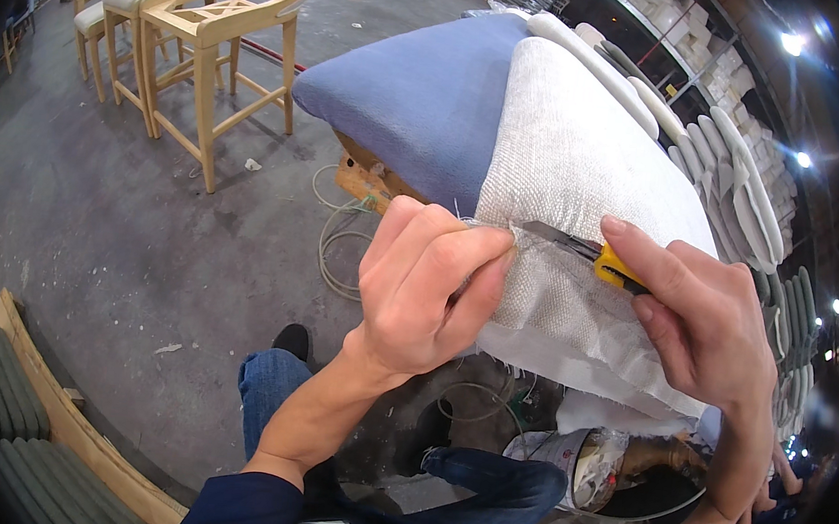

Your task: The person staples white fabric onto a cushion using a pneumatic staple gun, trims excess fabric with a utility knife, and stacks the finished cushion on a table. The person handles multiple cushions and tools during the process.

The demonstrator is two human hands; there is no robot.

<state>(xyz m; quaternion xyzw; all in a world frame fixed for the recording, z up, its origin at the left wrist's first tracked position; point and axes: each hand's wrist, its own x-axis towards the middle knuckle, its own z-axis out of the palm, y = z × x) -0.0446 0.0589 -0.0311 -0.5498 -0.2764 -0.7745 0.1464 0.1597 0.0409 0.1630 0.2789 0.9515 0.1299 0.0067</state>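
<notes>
A pale, woven fabric-covered cushion [587, 167] lies in front of me on a blue padded surface [423, 103]. My left hand [427, 288] is closed in a pinch on the fabric edge at the cushion's near left corner. Held in my right hand [695, 311] is a yellow utility knife [616, 267], its blade pointing left toward the pinched edge. The blade tip is close to my left fingertips; whether it touches the fabric I cannot tell. A frayed white fabric flap [580, 371] hangs below the cushion's near side.
Wooden bar chairs [210, 34] stand at the far left. Stacked cushions [736, 180] line the right side. Below the work surface is a white bucket [576, 465]. A coiled hose [335, 255] hangs beside the wooden support. Green-grey padded pieces [0, 375] sit in a wooden frame at lower left.
</notes>
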